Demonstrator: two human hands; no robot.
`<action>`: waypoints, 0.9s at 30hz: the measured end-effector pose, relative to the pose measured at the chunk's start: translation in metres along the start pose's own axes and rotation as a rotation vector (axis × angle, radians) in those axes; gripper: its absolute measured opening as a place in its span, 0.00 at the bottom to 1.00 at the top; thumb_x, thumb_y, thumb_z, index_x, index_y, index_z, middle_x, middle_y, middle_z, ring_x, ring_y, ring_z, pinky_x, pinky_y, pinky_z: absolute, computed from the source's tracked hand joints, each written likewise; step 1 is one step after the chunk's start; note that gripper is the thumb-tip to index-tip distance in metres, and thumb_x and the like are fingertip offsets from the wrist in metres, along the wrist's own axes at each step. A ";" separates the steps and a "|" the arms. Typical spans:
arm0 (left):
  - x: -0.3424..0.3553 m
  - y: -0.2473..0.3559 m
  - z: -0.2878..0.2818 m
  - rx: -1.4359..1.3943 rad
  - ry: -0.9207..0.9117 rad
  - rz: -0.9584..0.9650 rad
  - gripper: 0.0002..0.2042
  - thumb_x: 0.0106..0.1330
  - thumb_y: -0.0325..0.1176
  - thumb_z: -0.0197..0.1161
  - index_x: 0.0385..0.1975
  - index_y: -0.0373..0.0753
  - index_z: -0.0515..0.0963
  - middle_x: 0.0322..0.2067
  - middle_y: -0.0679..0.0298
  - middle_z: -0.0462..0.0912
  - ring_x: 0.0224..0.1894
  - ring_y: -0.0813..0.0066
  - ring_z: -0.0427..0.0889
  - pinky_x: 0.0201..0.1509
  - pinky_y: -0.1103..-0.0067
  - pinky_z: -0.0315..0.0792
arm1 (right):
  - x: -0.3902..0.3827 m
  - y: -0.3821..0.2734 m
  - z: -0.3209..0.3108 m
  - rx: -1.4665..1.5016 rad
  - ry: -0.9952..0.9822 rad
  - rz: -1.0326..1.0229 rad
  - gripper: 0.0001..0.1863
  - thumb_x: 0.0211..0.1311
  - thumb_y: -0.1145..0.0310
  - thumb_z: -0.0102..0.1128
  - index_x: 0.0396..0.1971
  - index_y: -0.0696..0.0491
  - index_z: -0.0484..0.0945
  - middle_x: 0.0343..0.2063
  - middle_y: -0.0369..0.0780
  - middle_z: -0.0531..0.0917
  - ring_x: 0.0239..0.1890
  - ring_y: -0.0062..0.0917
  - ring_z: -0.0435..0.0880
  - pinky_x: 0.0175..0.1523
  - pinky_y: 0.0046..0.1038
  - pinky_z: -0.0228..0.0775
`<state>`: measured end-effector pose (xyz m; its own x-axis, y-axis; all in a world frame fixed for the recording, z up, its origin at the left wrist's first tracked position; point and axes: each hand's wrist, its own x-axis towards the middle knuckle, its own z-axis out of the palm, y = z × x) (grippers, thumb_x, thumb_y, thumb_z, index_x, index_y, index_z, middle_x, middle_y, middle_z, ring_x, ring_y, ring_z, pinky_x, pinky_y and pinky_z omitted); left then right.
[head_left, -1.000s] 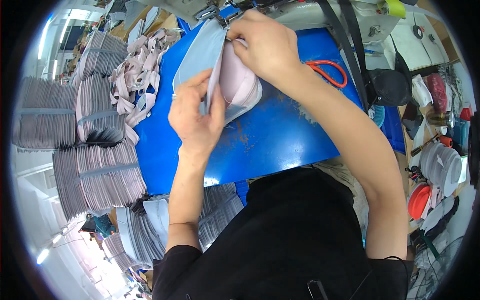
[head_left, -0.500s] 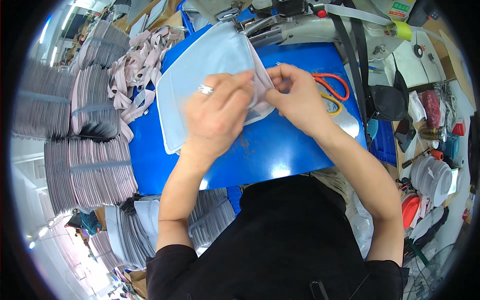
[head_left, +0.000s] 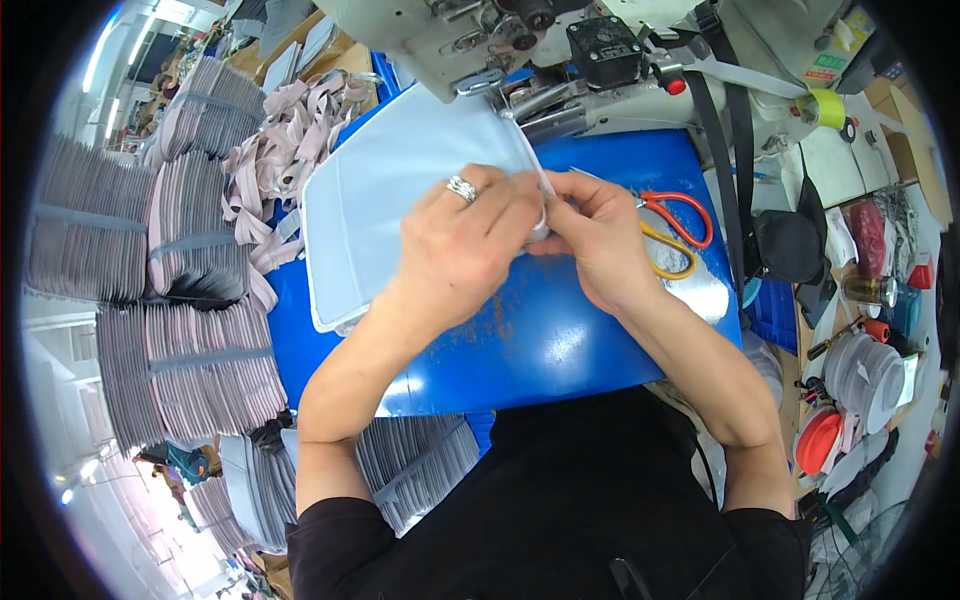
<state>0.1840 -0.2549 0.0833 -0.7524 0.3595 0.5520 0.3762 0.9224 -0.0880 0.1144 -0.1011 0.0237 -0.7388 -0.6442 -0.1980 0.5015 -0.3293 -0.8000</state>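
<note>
A pale blue fabric piece (head_left: 385, 175) with a white edge lies flat on the blue table, its top reaching under the sewing machine head (head_left: 500, 70). My left hand (head_left: 465, 235), wearing a silver ring, rests over the piece with bent fingers closed on its right edge. My right hand (head_left: 605, 240) pinches that same edge from the right, beside my left fingertips; the fingertips partly hide what they grip. Scissors with red and yellow handles (head_left: 675, 205) lie just right of my right hand.
Banded stacks of cut pieces (head_left: 190, 240) and a heap of pink straps (head_left: 285, 125) border the table (head_left: 530, 370) on the left. At right are hanging black straps, a black pouch (head_left: 785, 240), round trays (head_left: 865, 370) and assorted tools.
The piece has turned from standing folded, pink lining showing, to lying blue side up. My left hand moved right and upward over it; my right hand dropped from the machine to the piece's edge.
</note>
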 end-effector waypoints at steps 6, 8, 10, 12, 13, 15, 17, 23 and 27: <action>0.018 -0.033 0.003 0.028 -0.057 0.002 0.09 0.53 0.28 0.68 0.34 0.41 0.81 0.31 0.66 0.84 0.36 0.69 0.84 0.33 0.73 0.78 | 0.038 0.007 0.009 0.053 -0.009 -0.070 0.13 0.68 0.76 0.61 0.50 0.59 0.85 0.35 0.36 0.87 0.35 0.16 0.87 0.40 0.23 0.86; 0.021 -0.042 0.006 0.034 -0.062 -0.002 0.09 0.53 0.28 0.69 0.35 0.42 0.81 0.31 0.65 0.83 0.36 0.67 0.84 0.34 0.72 0.79 | 0.042 0.001 0.017 0.050 0.046 -0.048 0.13 0.67 0.76 0.62 0.49 0.60 0.85 0.35 0.38 0.88 0.35 0.17 0.87 0.39 0.24 0.85; 0.017 -0.048 0.007 0.050 -0.079 -0.023 0.10 0.54 0.28 0.70 0.36 0.44 0.81 0.32 0.64 0.84 0.37 0.65 0.85 0.35 0.70 0.79 | 0.043 -0.005 0.023 0.042 0.082 -0.034 0.12 0.66 0.75 0.63 0.48 0.61 0.85 0.35 0.39 0.88 0.35 0.18 0.87 0.39 0.24 0.84; 0.016 -0.047 0.001 0.039 -0.125 -0.076 0.16 0.55 0.28 0.70 0.45 0.46 0.81 0.31 0.63 0.84 0.37 0.61 0.85 0.37 0.68 0.80 | 0.045 -0.007 0.025 0.022 0.106 -0.030 0.13 0.64 0.75 0.64 0.47 0.62 0.84 0.35 0.40 0.89 0.34 0.20 0.87 0.39 0.25 0.82; 0.015 -0.046 -0.004 0.034 -0.149 -0.103 0.19 0.56 0.28 0.71 0.49 0.47 0.81 0.31 0.62 0.84 0.37 0.59 0.85 0.37 0.67 0.81 | 0.046 -0.006 0.025 -0.005 0.115 -0.038 0.13 0.63 0.75 0.65 0.47 0.63 0.84 0.35 0.41 0.88 0.34 0.20 0.87 0.39 0.25 0.82; 0.008 -0.050 -0.019 0.124 -0.242 -0.196 0.26 0.57 0.28 0.71 0.58 0.49 0.78 0.30 0.60 0.83 0.35 0.56 0.86 0.38 0.66 0.81 | 0.048 -0.005 0.024 -0.057 0.134 -0.057 0.15 0.62 0.74 0.66 0.47 0.63 0.84 0.35 0.41 0.88 0.33 0.21 0.87 0.39 0.24 0.82; -0.003 -0.056 -0.031 0.137 -0.369 -0.272 0.31 0.59 0.29 0.71 0.66 0.50 0.75 0.28 0.58 0.83 0.33 0.54 0.85 0.38 0.64 0.81 | 0.051 -0.006 0.024 -0.106 0.114 -0.036 0.15 0.62 0.71 0.69 0.47 0.61 0.83 0.36 0.38 0.87 0.37 0.20 0.86 0.42 0.25 0.81; 0.006 -0.035 -0.050 0.190 -0.477 -0.169 0.29 0.66 0.32 0.67 0.70 0.55 0.74 0.24 0.57 0.80 0.28 0.53 0.85 0.35 0.62 0.80 | 0.041 -0.001 0.045 -0.307 0.239 -0.114 0.20 0.56 0.75 0.70 0.50 0.61 0.80 0.39 0.37 0.83 0.41 0.19 0.79 0.46 0.24 0.72; 0.014 -0.052 -0.061 0.034 -0.533 -0.086 0.27 0.66 0.27 0.65 0.66 0.55 0.79 0.24 0.57 0.76 0.27 0.55 0.81 0.35 0.64 0.75 | 0.038 -0.006 0.021 -0.338 0.123 -0.113 0.20 0.56 0.75 0.70 0.50 0.61 0.82 0.40 0.37 0.84 0.41 0.20 0.81 0.47 0.25 0.73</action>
<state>0.1872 -0.3063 0.1462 -0.9532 0.2960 0.0617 0.2898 0.9526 -0.0925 0.0925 -0.1380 0.0329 -0.8396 -0.5227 -0.1479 0.2523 -0.1341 -0.9583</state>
